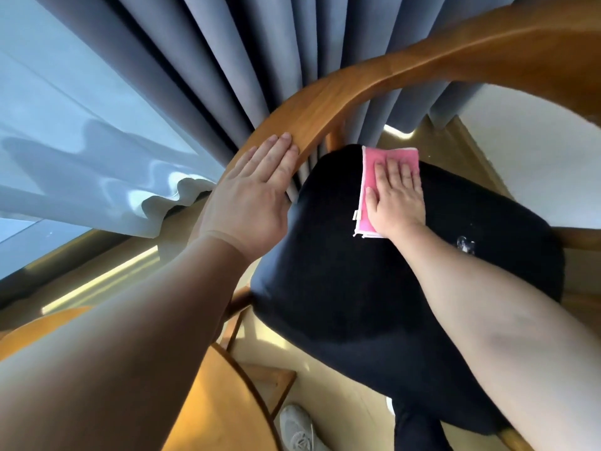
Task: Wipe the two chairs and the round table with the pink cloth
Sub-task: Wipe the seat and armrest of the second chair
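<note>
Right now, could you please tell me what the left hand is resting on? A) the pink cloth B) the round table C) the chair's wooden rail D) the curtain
C: the left hand lies flat on the rail, while the right hand presses the cloth on the seat.

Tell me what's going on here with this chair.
A person is wiping a chair. The right hand presses flat on the pink cloth, which lies on the black seat cushion near its back edge. The left hand rests flat on the curved wooden back rail. The edge of the round table shows at lower left, and a grey curtain hangs behind the chair.
</note>
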`<state>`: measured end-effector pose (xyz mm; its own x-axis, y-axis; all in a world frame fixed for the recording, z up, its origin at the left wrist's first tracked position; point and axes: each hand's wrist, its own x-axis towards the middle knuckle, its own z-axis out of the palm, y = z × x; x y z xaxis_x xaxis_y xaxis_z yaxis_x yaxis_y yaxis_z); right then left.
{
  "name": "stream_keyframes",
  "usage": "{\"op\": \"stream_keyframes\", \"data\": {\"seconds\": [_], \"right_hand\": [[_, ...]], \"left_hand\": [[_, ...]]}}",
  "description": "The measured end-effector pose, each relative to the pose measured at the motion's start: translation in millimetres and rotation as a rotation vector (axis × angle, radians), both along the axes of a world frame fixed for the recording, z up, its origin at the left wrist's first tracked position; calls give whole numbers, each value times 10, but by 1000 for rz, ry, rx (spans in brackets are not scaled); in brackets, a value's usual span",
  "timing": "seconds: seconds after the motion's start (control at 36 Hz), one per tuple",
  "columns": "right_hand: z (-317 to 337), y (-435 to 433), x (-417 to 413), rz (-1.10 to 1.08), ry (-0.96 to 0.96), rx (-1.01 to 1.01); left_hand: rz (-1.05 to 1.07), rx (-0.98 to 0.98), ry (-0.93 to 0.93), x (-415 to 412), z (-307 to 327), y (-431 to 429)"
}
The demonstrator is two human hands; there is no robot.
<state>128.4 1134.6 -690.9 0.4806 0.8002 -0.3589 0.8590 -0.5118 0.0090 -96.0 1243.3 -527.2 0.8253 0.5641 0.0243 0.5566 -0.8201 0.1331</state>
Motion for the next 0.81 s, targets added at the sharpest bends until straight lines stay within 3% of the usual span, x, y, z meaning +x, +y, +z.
{"op": "stream_keyframes", "data": {"seconds": [0.28, 0.47, 0.81], "right_hand": [[6, 347, 235, -90, 24, 20], [-26, -209, 108, -161, -15, 29], [-42, -1591, -1360, -141, 81, 58]], "left_hand": [[-1, -6, -24, -5, -27, 17], [-6, 1, 25, 8, -25, 2], [3, 59, 168, 54, 26, -60]]}}
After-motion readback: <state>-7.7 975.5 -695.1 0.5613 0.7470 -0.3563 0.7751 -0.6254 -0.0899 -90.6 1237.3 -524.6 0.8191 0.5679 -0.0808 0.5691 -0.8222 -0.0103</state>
